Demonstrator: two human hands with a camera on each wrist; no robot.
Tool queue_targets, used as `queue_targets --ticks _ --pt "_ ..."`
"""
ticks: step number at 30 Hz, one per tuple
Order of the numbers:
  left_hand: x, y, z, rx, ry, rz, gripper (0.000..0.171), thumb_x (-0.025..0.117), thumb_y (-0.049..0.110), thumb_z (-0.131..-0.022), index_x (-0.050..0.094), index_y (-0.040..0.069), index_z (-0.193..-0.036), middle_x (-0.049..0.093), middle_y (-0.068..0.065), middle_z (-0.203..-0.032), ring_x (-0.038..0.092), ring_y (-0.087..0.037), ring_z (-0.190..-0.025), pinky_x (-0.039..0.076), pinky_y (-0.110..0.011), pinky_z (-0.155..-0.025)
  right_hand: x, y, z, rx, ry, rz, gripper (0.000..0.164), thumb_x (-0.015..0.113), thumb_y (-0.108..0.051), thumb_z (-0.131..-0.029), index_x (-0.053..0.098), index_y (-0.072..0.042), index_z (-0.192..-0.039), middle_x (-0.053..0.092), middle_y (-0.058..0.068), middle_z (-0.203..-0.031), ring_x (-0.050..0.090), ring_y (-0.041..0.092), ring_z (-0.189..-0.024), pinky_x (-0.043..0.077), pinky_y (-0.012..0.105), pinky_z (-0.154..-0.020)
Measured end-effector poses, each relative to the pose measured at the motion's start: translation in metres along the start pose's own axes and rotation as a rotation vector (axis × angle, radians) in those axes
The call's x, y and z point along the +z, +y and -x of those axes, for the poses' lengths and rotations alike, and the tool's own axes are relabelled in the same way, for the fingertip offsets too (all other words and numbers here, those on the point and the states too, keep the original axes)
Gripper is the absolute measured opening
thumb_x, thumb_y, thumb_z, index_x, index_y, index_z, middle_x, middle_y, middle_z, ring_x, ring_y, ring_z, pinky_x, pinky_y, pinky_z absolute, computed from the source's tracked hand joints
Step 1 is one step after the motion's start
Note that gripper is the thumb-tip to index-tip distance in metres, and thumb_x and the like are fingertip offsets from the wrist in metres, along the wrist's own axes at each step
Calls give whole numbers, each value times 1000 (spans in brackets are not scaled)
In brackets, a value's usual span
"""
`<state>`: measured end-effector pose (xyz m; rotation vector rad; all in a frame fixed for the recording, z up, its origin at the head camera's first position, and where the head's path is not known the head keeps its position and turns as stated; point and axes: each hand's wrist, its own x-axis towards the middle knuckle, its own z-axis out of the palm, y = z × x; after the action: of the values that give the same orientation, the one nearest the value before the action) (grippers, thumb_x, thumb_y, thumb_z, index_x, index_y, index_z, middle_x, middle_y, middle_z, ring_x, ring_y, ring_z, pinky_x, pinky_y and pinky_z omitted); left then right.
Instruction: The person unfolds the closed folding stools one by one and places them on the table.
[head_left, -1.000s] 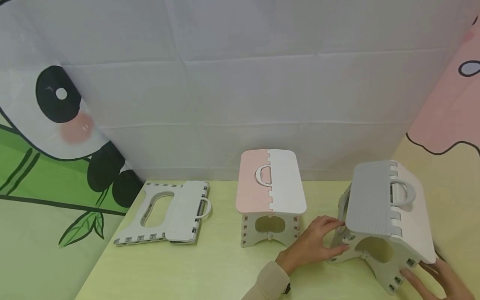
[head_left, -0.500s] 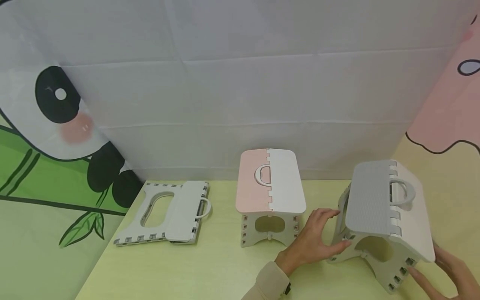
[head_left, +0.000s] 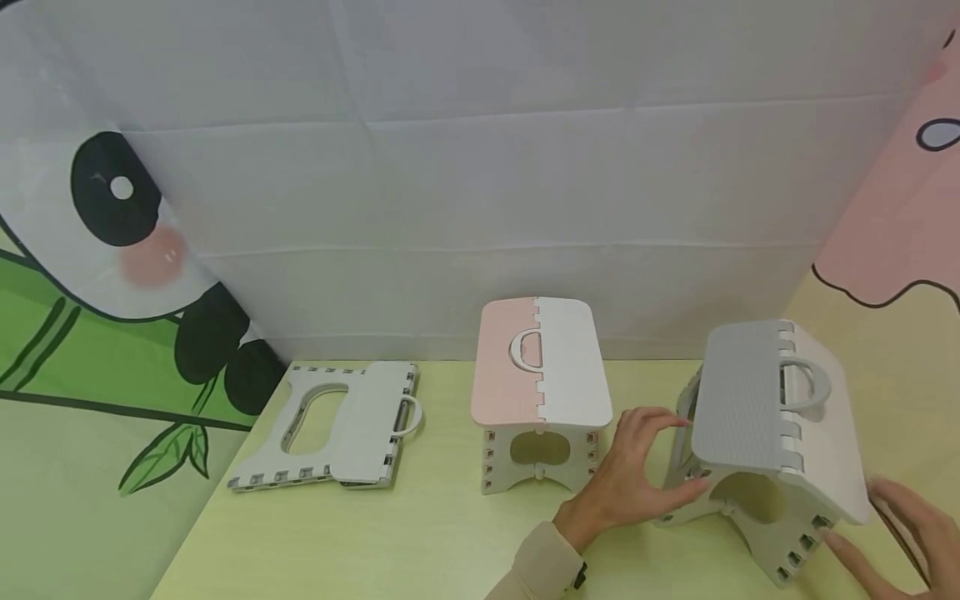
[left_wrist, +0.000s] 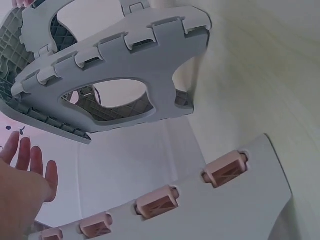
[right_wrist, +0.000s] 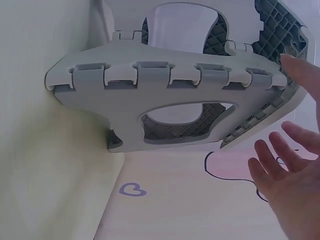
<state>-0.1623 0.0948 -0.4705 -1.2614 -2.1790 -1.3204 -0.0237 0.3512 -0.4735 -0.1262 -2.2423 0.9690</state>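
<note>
At the right of the head view stands a grey-and-white folding step stool (head_left: 738, 400), its legs spread and its top bent along the middle hinge. My left hand (head_left: 626, 483) is at its left side, thumb tip at the front leg panel and the other fingers by the side panel. On the far side, my right hand (head_left: 918, 542) has its fingertips close to the lower right edge. Fingers extend loosely in both wrist views, beside the stool's hinged side panels (right_wrist: 125, 115). The right thumb (right_wrist: 300, 72) overlaps the underside of the top there.
A pink-and-white folding stool (head_left: 570, 367) stands unfolded at the middle; its pink hinges (left_wrist: 157, 201) show in the left wrist view. Further left, a folded white stool (head_left: 367, 425) lies flat on the pale yellow table (head_left: 435, 550). A white cloth wall (head_left: 465, 183) rises behind.
My right hand has drawn outward to the right from under the stool's edge. The left hand's fingers have risen slightly along its side. The stool itself has barely moved.
</note>
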Motion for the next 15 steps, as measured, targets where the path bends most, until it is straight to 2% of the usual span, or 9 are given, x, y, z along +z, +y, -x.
queue_targets --ticks 2,3,4,6,9,11,13,15 --pt "0 2 -2 18 5 -3 64 77 30 -78 47 15 -132 38 2 -135 30 -8 -127 31 -25 -104 -1 -2 1 23 -15 85 96 83 10 -60 40 -10 -144 37 11 -147 28 20 -139 18 42 -115" --pt "-1 3 -3 21 3 1 63 76 30 -78 47 16 -132 38 2 -135 30 -8 -128 31 -25 -104 -1 -3 2 33 6 112 97 84 9 -61 39 -11 -144 36 11 -148 25 21 -140 17 44 -115" --pt "-1 4 -3 34 4 0 61 76 30 -79 48 16 -131 39 1 -135 30 -8 -128 31 -24 -104 -3 -5 1 26 -11 130 98 85 3 -61 38 -12 -145 33 14 -149 23 26 -141 14 48 -115" --pt "-1 6 -6 66 7 -11 59 76 29 -79 49 16 -130 40 1 -135 30 -9 -128 31 -23 -104 -4 -6 -2 -49 2 87 93 87 -3 -63 40 -5 -143 35 24 -145 25 31 -140 15 50 -114" --pt "-2 10 -9 110 16 -26 57 76 28 -79 51 14 -129 42 -1 -134 31 -9 -127 30 -22 -105 -4 -9 -6 -79 28 79 85 86 -4 -65 45 -2 -139 40 25 -142 29 32 -137 17 49 -114" --pt "-2 12 -12 140 24 -45 55 76 28 -79 52 13 -127 43 -1 -133 32 -9 -126 30 -22 -105 -4 -11 -7 -75 20 105 78 84 -9 -70 46 -2 -138 40 24 -143 28 35 -137 16 55 -113" --pt "-2 15 -14 160 31 -52 54 76 27 -79 54 12 -125 44 -1 -132 33 -9 -126 30 -21 -105 -3 -11 -9 -90 34 97 73 83 -13 -72 48 -1 -136 42 21 -142 30 28 -138 16 49 -114" --pt "-2 17 -16 176 33 -59 51 77 27 -79 55 12 -123 46 -1 -131 34 -9 -125 30 -20 -105 0 -9 -12 -169 78 18 70 81 -28 -76 53 4 -130 47 22 -137 37 20 -134 21 37 -114"
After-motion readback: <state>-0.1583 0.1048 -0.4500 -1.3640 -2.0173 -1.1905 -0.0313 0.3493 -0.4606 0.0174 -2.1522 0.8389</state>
